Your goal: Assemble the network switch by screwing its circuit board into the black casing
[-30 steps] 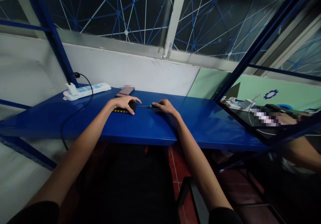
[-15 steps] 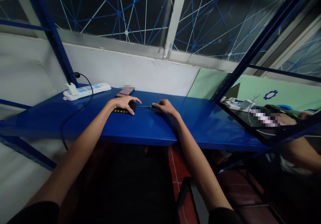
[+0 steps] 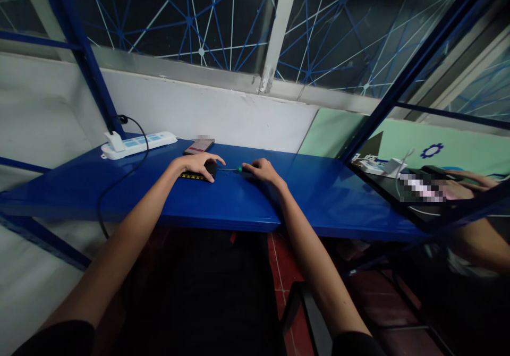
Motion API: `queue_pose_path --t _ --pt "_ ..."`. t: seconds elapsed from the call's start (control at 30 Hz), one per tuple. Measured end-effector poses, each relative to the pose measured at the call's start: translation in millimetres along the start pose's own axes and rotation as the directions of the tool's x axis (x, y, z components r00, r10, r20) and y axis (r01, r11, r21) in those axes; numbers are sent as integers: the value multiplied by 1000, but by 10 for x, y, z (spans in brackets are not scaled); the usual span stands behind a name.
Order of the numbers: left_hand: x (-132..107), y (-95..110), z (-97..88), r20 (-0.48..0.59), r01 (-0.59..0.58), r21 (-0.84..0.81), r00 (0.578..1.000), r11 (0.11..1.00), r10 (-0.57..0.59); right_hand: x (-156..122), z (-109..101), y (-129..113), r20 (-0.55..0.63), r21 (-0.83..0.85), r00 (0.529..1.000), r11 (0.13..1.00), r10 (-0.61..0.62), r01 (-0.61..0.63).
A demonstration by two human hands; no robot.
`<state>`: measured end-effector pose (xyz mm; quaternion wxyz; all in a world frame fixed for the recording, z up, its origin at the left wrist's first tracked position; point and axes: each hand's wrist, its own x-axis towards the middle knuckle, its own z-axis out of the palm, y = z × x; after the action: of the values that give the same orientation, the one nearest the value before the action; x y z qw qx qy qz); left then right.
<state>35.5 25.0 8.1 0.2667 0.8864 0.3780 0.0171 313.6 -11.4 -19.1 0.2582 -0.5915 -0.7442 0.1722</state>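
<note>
Head view: our left hand (image 3: pixel 198 163), fingers apart, rests on the box (image 3: pixel 211 168) on the desk (image 3: pixel 227 202); our right hand (image 3: pixel 264 170) clasps a screwdriver (image 3: pixel 239 169) pointing at it. Weak bracing could let the box skid.

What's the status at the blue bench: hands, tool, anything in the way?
Left hand spread over yellow-edged black item. Right hand holding green-handled tool, shaft pointing at item. Power strip, black cable left, clear of hands.

Co-worker's hand (image 3: pixel 476 178) now farther left
</note>
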Motion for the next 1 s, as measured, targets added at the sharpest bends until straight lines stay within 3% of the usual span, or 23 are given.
queue_pose_path --t 0.37,0.67,0.83,1.0 --pt "11 -43 0 -11 -34 -3 999 999 34 -1 5 -9 -25 11 1000 1000 -13 13" --pt "9 -23 4 -16 -34 -9 999 999 33 -45 -19 -71 -14 -73 999 997 -32 31" --pt "24 -67 8 -18 -62 0 998 998 62 -30 2 -45 -31 -1 999 1000 -28 28" --pt "7 -18 -4 6 -14 6 1000 1000 14 -5 -1 -25 -39 11 999 1000 -10 10"
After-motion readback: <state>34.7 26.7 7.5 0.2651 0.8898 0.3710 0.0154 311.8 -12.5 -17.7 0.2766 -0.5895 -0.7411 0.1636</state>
